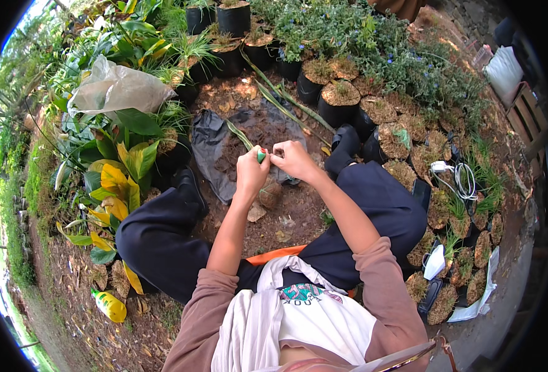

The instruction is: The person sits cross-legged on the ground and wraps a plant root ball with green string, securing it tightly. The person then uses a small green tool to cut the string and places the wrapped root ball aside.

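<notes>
My left hand (251,169) is closed around a small tool with a green and red handle (261,155); its working end cannot be made out. My right hand (293,160) meets it at the fingertips, thumb and fingers pinched together; whether something thin is between them cannot be told. A long variegated leaf (239,135) rises from beside my left hand. Beneath and beyond both hands, a black plastic sheet (209,153) lies on the ground with dark soil or roots (236,160) on it. A brown round root ball or husk (269,194) is below my wrists.
Long striped leaves (281,108) lie beyond the sheet. Black potted plants (340,95) curve around the right. A crumpled clear plastic bag (120,88) rests on leafy plants at left. A yellow bottle (110,307), a white cable (465,181) and a white mask (434,262) lie farther out.
</notes>
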Available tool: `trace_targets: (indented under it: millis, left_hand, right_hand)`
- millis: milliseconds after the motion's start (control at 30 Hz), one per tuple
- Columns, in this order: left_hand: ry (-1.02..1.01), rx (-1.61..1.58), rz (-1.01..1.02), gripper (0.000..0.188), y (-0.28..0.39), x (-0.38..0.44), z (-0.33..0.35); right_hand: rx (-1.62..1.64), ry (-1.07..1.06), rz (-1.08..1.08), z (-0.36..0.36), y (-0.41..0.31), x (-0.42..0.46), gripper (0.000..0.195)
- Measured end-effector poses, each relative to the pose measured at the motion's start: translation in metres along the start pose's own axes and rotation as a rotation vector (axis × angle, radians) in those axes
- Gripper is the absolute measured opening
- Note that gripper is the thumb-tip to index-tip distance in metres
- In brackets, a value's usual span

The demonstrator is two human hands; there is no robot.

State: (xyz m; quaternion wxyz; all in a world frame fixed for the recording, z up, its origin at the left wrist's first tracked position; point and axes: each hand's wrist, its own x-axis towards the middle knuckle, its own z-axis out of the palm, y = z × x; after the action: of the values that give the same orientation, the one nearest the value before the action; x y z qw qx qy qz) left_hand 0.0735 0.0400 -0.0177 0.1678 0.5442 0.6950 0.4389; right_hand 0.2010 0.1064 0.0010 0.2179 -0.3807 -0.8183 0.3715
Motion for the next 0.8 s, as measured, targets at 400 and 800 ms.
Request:
trace_targets:
  millis: [400, 800]
  left_hand:
    - [-0.01, 0.073, 0.027, 0.019, 0.003, -0.003, 0.001]
    - [-0.011, 0.13, -0.019, 0.021, 0.002, -0.009, 0.006]
  right_hand:
    - [-0.033, 0.001, 0.028, 0.001, 0.001, -0.002, 0.022]
    - [-0.284, 0.113, 0.106, -0.01, 0.015, 0.001, 0.012]
